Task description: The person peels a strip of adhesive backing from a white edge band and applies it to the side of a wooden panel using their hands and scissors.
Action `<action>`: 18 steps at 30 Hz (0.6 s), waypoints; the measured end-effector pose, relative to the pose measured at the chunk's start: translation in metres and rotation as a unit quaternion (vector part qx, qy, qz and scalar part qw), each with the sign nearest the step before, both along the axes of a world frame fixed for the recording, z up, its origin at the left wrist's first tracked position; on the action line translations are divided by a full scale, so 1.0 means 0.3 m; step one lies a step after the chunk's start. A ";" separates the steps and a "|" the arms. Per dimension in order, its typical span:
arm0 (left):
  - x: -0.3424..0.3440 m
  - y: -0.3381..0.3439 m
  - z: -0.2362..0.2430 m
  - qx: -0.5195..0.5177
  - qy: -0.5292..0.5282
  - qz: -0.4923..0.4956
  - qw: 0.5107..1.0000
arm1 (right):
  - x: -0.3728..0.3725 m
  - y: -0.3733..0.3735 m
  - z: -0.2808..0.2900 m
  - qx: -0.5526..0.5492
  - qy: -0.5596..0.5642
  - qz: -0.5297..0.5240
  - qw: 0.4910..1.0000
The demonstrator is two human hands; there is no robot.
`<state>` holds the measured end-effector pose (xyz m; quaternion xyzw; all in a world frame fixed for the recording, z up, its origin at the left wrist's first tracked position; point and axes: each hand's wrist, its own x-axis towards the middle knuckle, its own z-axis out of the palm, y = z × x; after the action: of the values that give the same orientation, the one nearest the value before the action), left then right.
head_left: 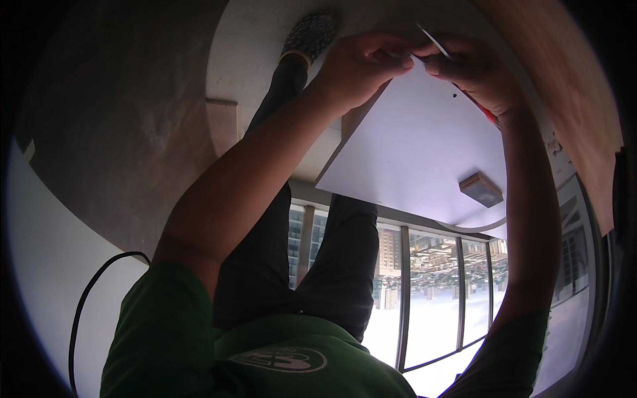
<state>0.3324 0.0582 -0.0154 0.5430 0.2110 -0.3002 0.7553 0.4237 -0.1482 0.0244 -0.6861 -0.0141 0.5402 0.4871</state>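
My left hand (365, 66) is at the top of the view, its thumb and index finger pinched together. What it pinches, if anything, is too small and dark to name. Close by on the right, my right hand (481, 73) has its fingers curled, the thumb nearly meeting the left fingertips. A slim, pale, pointed strip (433, 41) sticks up out of the right hand's grip. Something red (490, 115) shows beside the right palm near the wrist; whether it belongs to the strip I cannot tell. Both hands are over the far edge of a white tabletop (411, 152).
A small brown-sided block (481, 189) sits on the white tabletop, with a dark speck (454, 95) farther up. Curved brown surfaces rise at left and right. My shoe (312, 36) rests on the pale floor. A black cable (83, 298) curves at lower left; windows (434, 298) show below.
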 end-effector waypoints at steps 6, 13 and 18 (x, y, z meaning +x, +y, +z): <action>-0.001 0.003 0.004 0.072 -0.040 -0.020 0.996 | -0.002 -0.011 -0.015 0.009 0.018 -0.011 1.000; 0.016 0.008 0.002 0.016 -0.035 0.006 0.999 | -0.007 -0.007 -0.014 0.010 0.012 -0.021 1.000; 0.070 0.035 0.025 0.040 -0.024 -0.090 0.995 | 0.016 -0.001 0.007 -0.051 0.000 0.032 0.998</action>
<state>0.3535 0.0686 -0.0079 0.5963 0.1550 -0.3449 0.7081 0.4286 -0.1484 0.0266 -0.7093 -0.0087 0.5553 0.4341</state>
